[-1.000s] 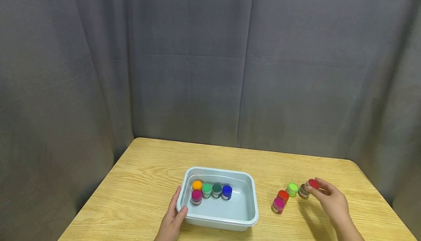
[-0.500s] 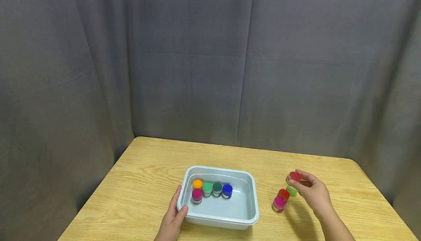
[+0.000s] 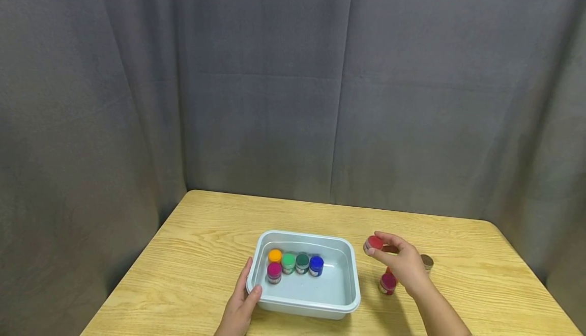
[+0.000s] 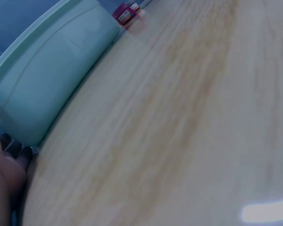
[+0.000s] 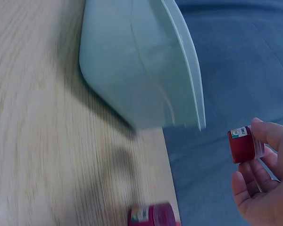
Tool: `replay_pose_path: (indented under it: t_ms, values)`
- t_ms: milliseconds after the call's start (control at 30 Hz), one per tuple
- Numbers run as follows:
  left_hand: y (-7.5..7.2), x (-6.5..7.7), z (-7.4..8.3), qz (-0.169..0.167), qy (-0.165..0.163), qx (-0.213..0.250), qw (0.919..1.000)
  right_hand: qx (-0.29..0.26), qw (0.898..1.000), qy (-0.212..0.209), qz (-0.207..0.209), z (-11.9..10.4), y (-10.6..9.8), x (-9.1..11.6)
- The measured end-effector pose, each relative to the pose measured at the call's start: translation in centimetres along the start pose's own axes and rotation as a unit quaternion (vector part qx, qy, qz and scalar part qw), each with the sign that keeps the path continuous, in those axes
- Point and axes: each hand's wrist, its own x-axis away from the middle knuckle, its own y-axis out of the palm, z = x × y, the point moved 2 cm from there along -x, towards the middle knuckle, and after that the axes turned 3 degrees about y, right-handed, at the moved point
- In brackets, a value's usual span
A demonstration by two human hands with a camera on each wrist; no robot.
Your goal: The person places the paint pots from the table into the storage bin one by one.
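Note:
My right hand (image 3: 403,267) pinches a small red paint jar (image 3: 375,243) between thumb and fingers, up off the table to the right of the pale blue plastic tub (image 3: 329,290). In the right wrist view the jar (image 5: 242,145) is tilted on its side, with a label showing. At the tub's near left corner, my left hand (image 3: 239,303) holds the rim, thumb on top and fingers along the outer side. Inside the tub, to the left, stand an orange jar (image 3: 274,256), a magenta jar (image 3: 274,271), a light green one, a dark green one and a blue jar (image 3: 316,264).
On the wooden table (image 3: 220,224), below my right hand, stands a dark magenta jar (image 3: 387,284), with a red jar mostly covered behind it. A brown-lidded jar (image 3: 427,262) is right of the wrist. A grey curtain (image 3: 274,122) hangs around the table's back and sides.
My right hand has carried the red jar leftward from beside the brown-lidded jar toward the tub. It now hides the lime green jar. My left hand stays at the tub's corner.

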Motion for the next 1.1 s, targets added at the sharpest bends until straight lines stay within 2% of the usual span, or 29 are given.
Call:
replay_pose_path:
  t_ms: [200,500,733,933,1100]
  values:
    - [0.0,-0.1,0.0,-0.001,-0.003,0.002,1.0000,-0.015,1.000,-0.014,-0.007,-1.3,2.3,-0.2]
    - [-0.1,0.0,0.1,-0.001,0.004,0.012,0.9999,-0.054,0.997,-0.017,-0.044,-3.2,6.3,-0.2]
    - [-0.1,0.0,0.0,-0.004,0.002,0.009,1.0000,-0.046,0.996,-0.019,-0.076,-4.1,9.2,-0.2]
    - [-0.1,0.0,0.1,-0.001,0.002,0.004,1.0000,-0.049,0.989,-0.059,-0.126,-4.4,10.9,-0.4]
    - [-0.1,0.0,0.1,-0.001,0.002,0.009,1.0000,-0.035,0.987,-0.062,-0.146,-4.4,12.1,-0.5]
